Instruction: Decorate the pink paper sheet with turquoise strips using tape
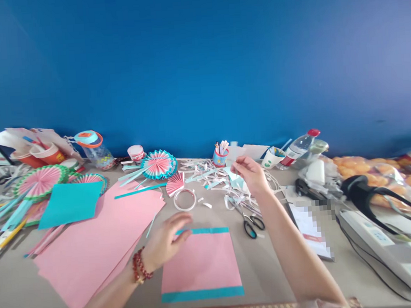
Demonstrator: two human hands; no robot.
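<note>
A: Where does the paper lie from the hands?
B: A pink square-looking sheet [202,267] lies flat on the bench [263,281], just right of the left hand [167,239] and toward the wearer. That hand is over its far left corner and is clearly the nearer of the two.

A: Which way does the sheet run?
B: Teal strips [202,294] edge its near and far sides, running left to right across the wearer's front. Which side is longer cannot be told.

A: And the left grip?
B: Loosely curved, thumb and fingers apart, nothing seen in it. Whether the thumb touches the paper is unclear. Left of it spreads larger pink paper [102,241]; just beyond it sits a white ring [175,204].

A: The right grip?
B: The right hand [251,174] is raised, well beyond the sheet and to its right. Its fingertips are drawn narrowly together; whether they pinch anything cannot be told. Paper scraps [206,168] spread below and left of it. A pen cup [220,160] stands near, on its left; a green-dotted white cup [272,158] on its right. Scissors [250,229] lie between it and the wearer, handles nearest the body.
</note>
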